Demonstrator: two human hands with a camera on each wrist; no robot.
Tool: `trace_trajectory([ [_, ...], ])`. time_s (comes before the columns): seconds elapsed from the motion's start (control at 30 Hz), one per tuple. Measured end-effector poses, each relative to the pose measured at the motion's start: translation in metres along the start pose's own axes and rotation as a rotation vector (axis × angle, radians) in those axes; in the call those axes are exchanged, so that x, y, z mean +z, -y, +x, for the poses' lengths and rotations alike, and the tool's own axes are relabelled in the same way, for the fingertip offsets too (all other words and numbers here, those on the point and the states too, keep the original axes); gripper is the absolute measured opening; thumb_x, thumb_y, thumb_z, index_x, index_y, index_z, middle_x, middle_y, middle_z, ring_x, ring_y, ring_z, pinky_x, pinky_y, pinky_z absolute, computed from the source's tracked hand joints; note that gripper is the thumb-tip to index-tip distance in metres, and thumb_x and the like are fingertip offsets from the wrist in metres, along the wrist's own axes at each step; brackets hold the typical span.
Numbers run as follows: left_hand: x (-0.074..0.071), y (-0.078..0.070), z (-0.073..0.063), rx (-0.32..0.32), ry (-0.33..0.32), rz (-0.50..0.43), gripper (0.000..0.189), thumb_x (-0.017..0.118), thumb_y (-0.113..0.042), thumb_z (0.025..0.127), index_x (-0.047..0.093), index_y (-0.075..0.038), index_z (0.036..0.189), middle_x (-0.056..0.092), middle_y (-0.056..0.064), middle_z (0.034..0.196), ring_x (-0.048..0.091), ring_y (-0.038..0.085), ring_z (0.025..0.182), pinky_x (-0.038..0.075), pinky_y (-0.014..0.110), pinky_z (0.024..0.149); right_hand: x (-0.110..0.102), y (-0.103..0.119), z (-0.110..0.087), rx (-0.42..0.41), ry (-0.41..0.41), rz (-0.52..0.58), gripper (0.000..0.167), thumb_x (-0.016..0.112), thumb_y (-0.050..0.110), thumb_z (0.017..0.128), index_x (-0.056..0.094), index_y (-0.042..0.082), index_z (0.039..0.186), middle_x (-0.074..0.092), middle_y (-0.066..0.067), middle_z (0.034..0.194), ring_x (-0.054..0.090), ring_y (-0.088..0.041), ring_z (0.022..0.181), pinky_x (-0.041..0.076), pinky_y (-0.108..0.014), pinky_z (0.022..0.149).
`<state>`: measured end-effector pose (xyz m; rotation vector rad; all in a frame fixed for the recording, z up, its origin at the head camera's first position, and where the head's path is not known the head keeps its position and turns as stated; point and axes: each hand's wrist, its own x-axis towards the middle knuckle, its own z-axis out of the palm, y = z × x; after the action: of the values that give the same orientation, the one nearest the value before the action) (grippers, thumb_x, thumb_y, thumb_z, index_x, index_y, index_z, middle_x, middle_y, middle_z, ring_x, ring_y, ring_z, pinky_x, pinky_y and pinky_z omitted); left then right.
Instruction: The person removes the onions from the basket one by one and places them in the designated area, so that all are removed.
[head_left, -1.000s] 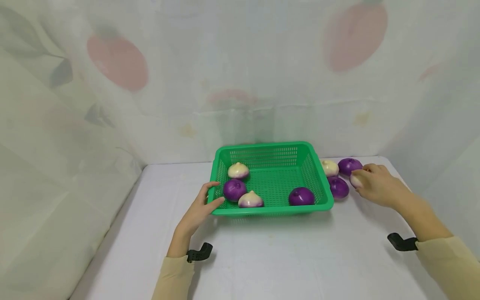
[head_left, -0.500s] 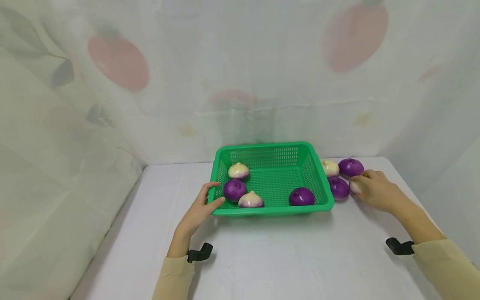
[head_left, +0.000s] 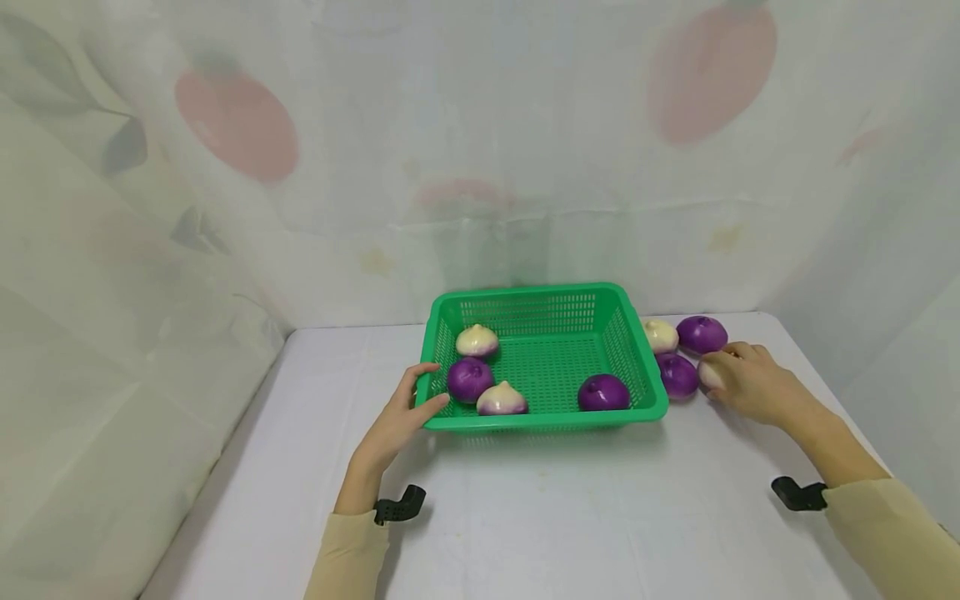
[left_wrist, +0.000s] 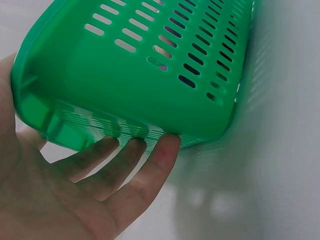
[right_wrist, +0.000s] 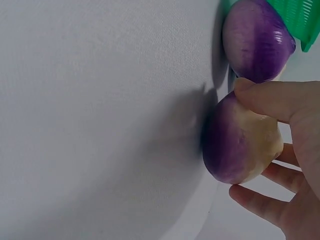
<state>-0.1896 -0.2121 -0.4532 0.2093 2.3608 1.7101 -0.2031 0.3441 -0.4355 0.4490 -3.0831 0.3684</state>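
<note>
In the head view a green plastic basket (head_left: 537, 422) holds several turnips: a cream-topped one (head_left: 477, 342), a purple one (head_left: 470, 380), another cream-topped one (head_left: 502, 399) and a purple one (head_left: 603, 392) at the right. My left hand (head_left: 395, 423) grips the basket's left end; in the left wrist view its fingertips (left_wrist: 167, 145) press the outer wall. To the right of the basket my right hand (head_left: 757, 385) holds a purple-and-cream turnip (right_wrist: 240, 140) between thumb and fingers, low by the table, partly hidden by the hand in the head view.
Beside the basket's right wall lie a cream turnip (head_left: 662, 336), a purple one (head_left: 678, 376) and another purple one (head_left: 702, 334), close to the held one. A white cloth covers the table (head_left: 540, 517). Printed fabric (head_left: 480, 150) hangs right behind it.
My right hand has shifted slightly down with the turnip in its fingers, and the far purple turnip shows more. The left hand and basket look the same.
</note>
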Motion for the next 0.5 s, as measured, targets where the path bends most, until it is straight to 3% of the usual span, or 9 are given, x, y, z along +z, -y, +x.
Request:
trace_trajectory([
  [0.3,0.000,0.000,0.000,0.002,-0.004,0.013,0.062,0.067,-0.047,0.097,0.036,-0.034,0.149,0.021,0.010,0.163,0.024,0.042,0.148,0.028,0.068,0.110,-0.010,-0.002,-0.003,-0.017,-0.047,0.026,0.056,0.078,0.028,0.089,0.059,-0.003,0.132,0.048,-0.035,0.130,0.042,-0.056,0.118,0.044,-0.077,0.078],
  [0.5,0.000,0.000,0.000,-0.001,-0.005,0.016,0.062,0.067,-0.047,0.097,0.036,-0.033,0.149,0.020,0.010,0.164,0.020,0.043,0.150,0.026,0.070,0.110,-0.018,-0.001,-0.006,-0.062,-0.150,0.049,0.051,0.081,0.021,0.084,0.064,-0.003,0.126,0.053,-0.031,0.126,0.047,-0.053,0.115,0.045,-0.074,0.080],
])
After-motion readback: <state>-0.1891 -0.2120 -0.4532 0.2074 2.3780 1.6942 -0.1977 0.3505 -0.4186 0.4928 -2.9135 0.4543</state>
